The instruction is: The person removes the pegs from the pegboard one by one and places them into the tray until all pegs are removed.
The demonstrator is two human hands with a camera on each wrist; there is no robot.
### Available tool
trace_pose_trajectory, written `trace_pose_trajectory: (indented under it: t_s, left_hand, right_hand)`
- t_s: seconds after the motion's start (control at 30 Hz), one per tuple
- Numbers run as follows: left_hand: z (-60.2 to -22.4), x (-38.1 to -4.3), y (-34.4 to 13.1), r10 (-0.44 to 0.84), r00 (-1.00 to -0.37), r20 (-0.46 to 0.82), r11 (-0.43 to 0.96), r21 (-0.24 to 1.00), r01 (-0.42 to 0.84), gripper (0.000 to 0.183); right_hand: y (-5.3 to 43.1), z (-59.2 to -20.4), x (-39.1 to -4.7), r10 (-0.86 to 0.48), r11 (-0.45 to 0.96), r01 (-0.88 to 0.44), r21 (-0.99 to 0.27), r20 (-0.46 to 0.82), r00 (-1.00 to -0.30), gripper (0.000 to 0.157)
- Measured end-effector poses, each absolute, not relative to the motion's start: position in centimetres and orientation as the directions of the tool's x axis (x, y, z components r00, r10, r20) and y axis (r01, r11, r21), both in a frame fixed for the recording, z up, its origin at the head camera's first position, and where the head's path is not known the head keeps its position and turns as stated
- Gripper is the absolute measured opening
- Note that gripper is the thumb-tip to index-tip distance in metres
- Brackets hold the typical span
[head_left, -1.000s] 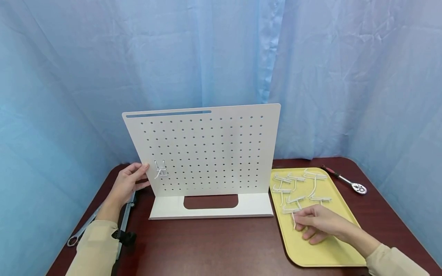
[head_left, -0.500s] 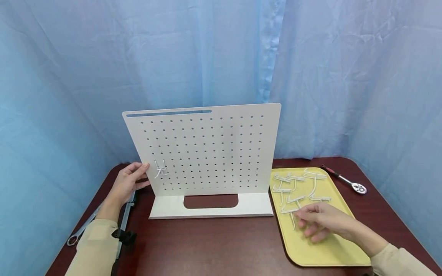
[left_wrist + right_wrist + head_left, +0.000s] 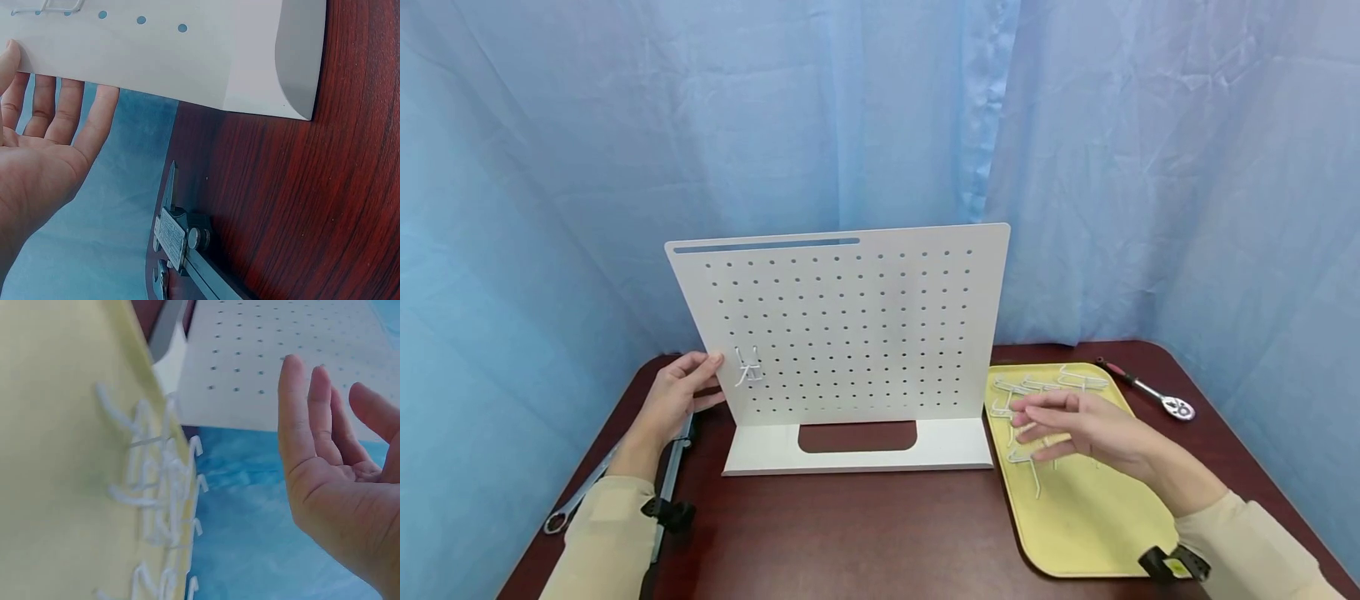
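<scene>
A white pegboard [image 3: 850,333] stands upright on its flat base, with one white wire hook [image 3: 748,367] fitted in its lower left part. My left hand [image 3: 681,392] pinches the board's left edge, thumb in front and fingers behind, as the left wrist view also shows [image 3: 56,119]. Over the yellow tray [image 3: 1097,533] hovers my right hand [image 3: 1093,429], fingers loosely extended and holding nothing. Several white pegboard hooks [image 3: 1082,379] lie on the tray beneath and beyond it, some covered by the hand. In the right wrist view the hooks [image 3: 162,481] appear beside the open fingers.
A ratchet wrench [image 3: 1150,392] lies right of the tray on the dark wood table [image 3: 850,533]. By the left forearm are a combination wrench [image 3: 576,504] and a caliper [image 3: 181,234]. Blue curtains [image 3: 850,108] hang around the back and sides.
My right hand has left the nearest hook, which stays on the tray, and moved up and farther over the tray with its fingers spreading. The left hand keeps its place on the board.
</scene>
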State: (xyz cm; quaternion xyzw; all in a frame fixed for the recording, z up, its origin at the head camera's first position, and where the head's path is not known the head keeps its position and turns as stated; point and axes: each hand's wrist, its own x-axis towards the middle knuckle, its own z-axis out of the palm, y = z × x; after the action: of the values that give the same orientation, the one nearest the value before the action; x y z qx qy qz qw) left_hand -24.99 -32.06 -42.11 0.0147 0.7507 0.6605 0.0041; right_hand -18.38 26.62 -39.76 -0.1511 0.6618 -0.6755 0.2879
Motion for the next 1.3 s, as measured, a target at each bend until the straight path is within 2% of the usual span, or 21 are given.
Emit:
trace_pose_trajectory:
  t_s: [0.2,0.53,0.7,1.0,1.3]
  left_hand:
    - [-42.2,-25.1,-32.1,0.027,-0.999,0.018,0.130,0.991,0.021,0.029]
    - [-42.3,-24.9,-32.3,0.031,-0.999,0.010,0.122,0.992,0.014,0.026]
    - [-42.4,-25.0,-32.3,0.039,-0.999,0.017,0.114,0.993,0.022,0.024]
    - [-42.3,-25.0,-32.1,0.042,-0.999,0.016,0.087,0.996,0.019,0.025]
    - [-42.2,-25.0,-32.1,0.034,-0.999,0.010,0.112,0.994,0.014,0.025]
  right_hand:
    - [23.2,-38.7,-19.6,-0.608,-0.063,0.106,-0.992,-0.046,-0.793,0.034]
    - [15.7,-37.3,-21.0,-0.612,-0.175,0.145,-0.974,-0.007,-0.790,0.052]
    - [12.2,-36.8,-21.7,-0.630,-0.214,0.159,-0.964,0.012,-0.776,0.054]
    - [7.2,-36.5,-22.2,-0.677,-0.241,0.209,-0.948,0.010,-0.736,0.054]
    - [1.7,-36.9,-23.2,-0.714,-0.197,0.298,-0.934,-0.071,-0.696,0.052]
